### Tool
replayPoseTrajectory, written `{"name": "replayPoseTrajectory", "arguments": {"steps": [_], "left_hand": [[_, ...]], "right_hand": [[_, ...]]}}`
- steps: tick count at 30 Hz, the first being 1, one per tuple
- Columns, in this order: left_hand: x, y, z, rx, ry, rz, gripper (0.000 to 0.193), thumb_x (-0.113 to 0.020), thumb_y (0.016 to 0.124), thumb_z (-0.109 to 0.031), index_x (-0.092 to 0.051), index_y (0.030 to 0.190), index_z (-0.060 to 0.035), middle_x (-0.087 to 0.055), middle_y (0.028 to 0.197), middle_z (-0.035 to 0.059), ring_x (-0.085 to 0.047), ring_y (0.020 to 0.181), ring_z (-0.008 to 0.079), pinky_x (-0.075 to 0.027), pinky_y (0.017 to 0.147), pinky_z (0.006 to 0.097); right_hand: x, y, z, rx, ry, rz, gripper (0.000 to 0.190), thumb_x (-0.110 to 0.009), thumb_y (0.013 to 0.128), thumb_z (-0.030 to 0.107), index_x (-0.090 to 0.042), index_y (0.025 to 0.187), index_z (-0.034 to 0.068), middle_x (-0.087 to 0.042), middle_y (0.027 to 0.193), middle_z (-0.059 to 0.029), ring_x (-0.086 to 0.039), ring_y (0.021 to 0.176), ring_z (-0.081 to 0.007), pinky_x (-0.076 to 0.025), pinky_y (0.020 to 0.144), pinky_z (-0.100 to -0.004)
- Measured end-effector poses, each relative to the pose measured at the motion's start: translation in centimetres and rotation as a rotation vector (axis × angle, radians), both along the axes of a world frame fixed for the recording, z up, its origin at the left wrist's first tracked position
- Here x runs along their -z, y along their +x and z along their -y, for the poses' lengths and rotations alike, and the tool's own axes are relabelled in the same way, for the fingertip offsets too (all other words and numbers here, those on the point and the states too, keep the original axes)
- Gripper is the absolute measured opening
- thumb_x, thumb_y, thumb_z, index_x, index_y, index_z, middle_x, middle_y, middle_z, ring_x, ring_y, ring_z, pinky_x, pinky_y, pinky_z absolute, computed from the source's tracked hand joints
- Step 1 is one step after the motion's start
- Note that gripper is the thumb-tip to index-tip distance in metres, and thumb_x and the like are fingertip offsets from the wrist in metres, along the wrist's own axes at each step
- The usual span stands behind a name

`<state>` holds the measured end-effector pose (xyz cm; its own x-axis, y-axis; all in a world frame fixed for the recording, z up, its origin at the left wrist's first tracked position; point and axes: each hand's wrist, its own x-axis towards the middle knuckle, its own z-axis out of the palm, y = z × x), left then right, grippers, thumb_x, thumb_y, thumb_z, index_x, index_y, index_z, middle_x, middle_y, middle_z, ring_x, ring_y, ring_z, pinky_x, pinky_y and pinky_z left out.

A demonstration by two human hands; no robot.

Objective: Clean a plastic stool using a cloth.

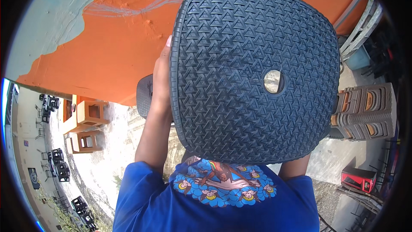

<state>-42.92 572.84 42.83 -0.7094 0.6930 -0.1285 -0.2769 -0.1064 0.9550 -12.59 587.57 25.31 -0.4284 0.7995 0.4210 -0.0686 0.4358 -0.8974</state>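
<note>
A black plastic stool (pixel 225 80) with a woven-pattern seat and a round hole in it fills the middle of the head view, close to the camera. My left hand (pixel 162 74) is against its left edge, fingers pointing up along the rim, gripping its side. The right forearm passes behind the stool at the lower right, and my right hand is hidden by the seat. Whether other stools are stacked beneath this seat cannot be seen. Behind my left wrist, part of another dark stool seat (pixel 144 96) shows.
An orange and grey wall (pixel 119 45) rises ahead. At right are stacked brown stools (pixel 370 112), a blue-grey bin (pixel 358 58) and a red and black box (pixel 359 178). Brown stools (pixel 86 141) stand at left, with black chairs (pixel 59 166) farther off.
</note>
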Motion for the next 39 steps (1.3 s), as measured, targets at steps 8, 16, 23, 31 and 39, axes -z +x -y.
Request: {"name": "replayPoseTrajectory", "arguments": {"steps": [8,16,23,31,39], "left_hand": [[15.0,-7.2,3.1,0.465,-0.102,-0.081,0.075,-0.066,0.085,-0.053,-0.054,0.133,0.0035,-0.063,0.123,0.0135,-0.06,0.112,0.023,-0.045,0.099,0.0362],[25.9,-6.9,4.8,0.298,-0.378,0.025,0.074,-0.074,0.083,-0.04,-0.049,0.139,0.0022,-0.064,0.123,0.0129,-0.062,0.11,0.0223,-0.049,0.095,0.0352],[34.7,-4.9,2.5,0.102,-0.69,-0.375,0.083,-0.074,0.082,-0.049,-0.047,0.139,0.0048,-0.062,0.124,0.0285,-0.062,0.115,0.0378,-0.05,0.097,0.0399],[35.1,-9.2,16.8,-0.13,-0.873,-0.621,0.049,-0.076,0.08,-0.039,-0.068,0.103,0.0046,-0.071,0.089,0.0221,-0.071,0.085,0.0357,-0.056,0.078,0.0413],[35.2,-12.6,23.2,-0.2,-0.935,-0.778,0.042,-0.076,0.078,-0.032,-0.068,0.101,0.0014,-0.068,0.096,0.019,-0.064,0.095,0.0375,-0.052,0.082,0.0459]], "right_hand": [[-0.2,-7.4,-6.1,0.146,0.287,0.203,0.02,-0.046,0.095,0.01,-0.06,0.089,-0.002,-0.061,0.078,-0.0154,-0.058,0.071,-0.0232,-0.045,0.065,-0.0354],[10.8,-12.5,-5.9,-0.039,-0.882,0.152,0.032,-0.049,0.1,0.032,-0.063,0.092,0.005,-0.058,0.076,-0.0017,-0.052,0.07,-0.0134,-0.043,0.064,-0.0303],[21.9,-14.8,-6.3,-0.087,-0.702,0.727,0.038,-0.057,0.097,0.034,-0.066,0.116,0.002,-0.068,0.107,-0.0068,-0.064,0.092,-0.014,-0.051,0.078,-0.0335],[27.7,-10.7,-2.4,0.102,-1.194,0.217,0.037,-0.056,0.094,0.028,-0.06,0.117,-0.002,-0.063,0.114,-0.0113,-0.061,0.102,-0.0227,-0.049,0.089,-0.0363],[29.1,-10.1,0.2,0.188,-0.794,0.639,0.041,-0.069,0.085,0.024,-0.066,0.112,-0.006,-0.069,0.111,-0.0192,-0.064,0.101,-0.0274,-0.047,0.089,-0.0378]]}}
